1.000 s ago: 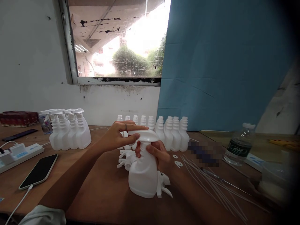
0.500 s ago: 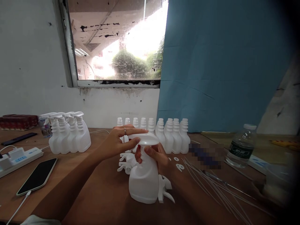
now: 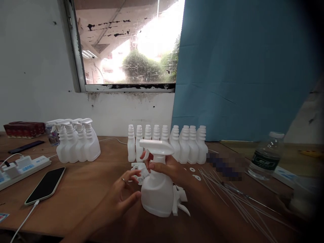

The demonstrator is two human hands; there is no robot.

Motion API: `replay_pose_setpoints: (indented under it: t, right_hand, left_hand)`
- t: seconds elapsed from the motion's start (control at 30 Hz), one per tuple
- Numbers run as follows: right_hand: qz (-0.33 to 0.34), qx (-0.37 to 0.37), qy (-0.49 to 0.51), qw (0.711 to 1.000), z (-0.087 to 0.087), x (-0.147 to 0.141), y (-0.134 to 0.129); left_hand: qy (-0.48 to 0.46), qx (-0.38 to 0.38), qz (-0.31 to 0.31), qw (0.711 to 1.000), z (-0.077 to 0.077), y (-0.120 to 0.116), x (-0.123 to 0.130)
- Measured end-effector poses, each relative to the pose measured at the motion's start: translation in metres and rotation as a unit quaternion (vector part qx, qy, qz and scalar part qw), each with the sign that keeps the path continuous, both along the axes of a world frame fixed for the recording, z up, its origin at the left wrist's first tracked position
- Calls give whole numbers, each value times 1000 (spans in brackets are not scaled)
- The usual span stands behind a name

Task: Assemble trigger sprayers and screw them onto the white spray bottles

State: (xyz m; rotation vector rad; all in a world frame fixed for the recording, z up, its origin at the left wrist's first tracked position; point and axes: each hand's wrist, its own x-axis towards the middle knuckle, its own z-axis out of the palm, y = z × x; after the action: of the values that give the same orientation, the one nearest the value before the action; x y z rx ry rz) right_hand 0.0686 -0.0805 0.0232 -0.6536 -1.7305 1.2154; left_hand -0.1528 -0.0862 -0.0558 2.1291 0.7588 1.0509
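A white spray bottle [image 3: 157, 195] with its trigger head [image 3: 157, 147] on top stands upright in front of me. My right hand [image 3: 168, 167] is wrapped round its neck just below the head. To the left of the bottle, my left hand [image 3: 125, 192] has its fingers apart, holds nothing and is close to the bottle's side. Loose white trigger heads lie behind my left hand [image 3: 140, 172] and to the right of the bottle [image 3: 180, 199]. Several white bottles without heads [image 3: 183, 145] stand in a row at the back.
Several bottles with heads [image 3: 78, 143] stand at the back left. A phone [image 3: 46, 185] and a power strip [image 3: 27, 170] lie at left. Thin white tubes [image 3: 235, 202], small white rings [image 3: 196, 177] and a water bottle [image 3: 265, 158] are at right.
My left hand has come off the trigger head and moved down to the left, its fingers spread. The head now points left instead of toward me. My right hand still grips the neck.
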Motion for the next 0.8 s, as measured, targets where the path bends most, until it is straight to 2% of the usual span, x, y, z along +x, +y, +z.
replay_pose_setpoints:
  t: [0.07, 0.17, 0.27, 0.37, 0.47, 0.57, 0.63, 0.67, 0.73, 0.8]
  right_hand:
    - [13, -11, 8, 1000, -2, 0, 0]
    - [49, -28, 8, 998, -1, -2, -1]
    - [101, -32, -15, 994, 2, -5, -4]
    - [106, 9, -61, 992, 0, -3, -8]
    - [49, 81, -83, 992, -12, 8, -12]
    - [-74, 102, -136, 983, -31, 27, -18]
    - [-150, 109, -185, 965, -45, 42, -22]
    - [-181, 112, -206, 955, -52, 49, -24]
    - [-218, 113, -237, 940, -65, 62, -28]
    - [-240, 118, -252, 930, -75, 74, -31]
  left_hand:
    - [-3, -11, -6, 1000, -13, -6, 4]
    - [-5, 21, 27, 999, -23, -11, 7]
    - [14, 68, 62, 996, -23, -15, 0]
    - [59, 82, 102, 990, -17, -25, -16]
    - [92, 103, 174, 975, -15, -30, -40]
    - [106, 127, 290, 943, -21, -16, -71]
    - [125, 126, 357, 917, -25, 5, -91]
    - [139, 123, 372, 909, -25, 17, -101]
    - [148, 126, 404, 894, -21, 45, -115]
    - [178, 94, 436, 877, -13, 73, -124]
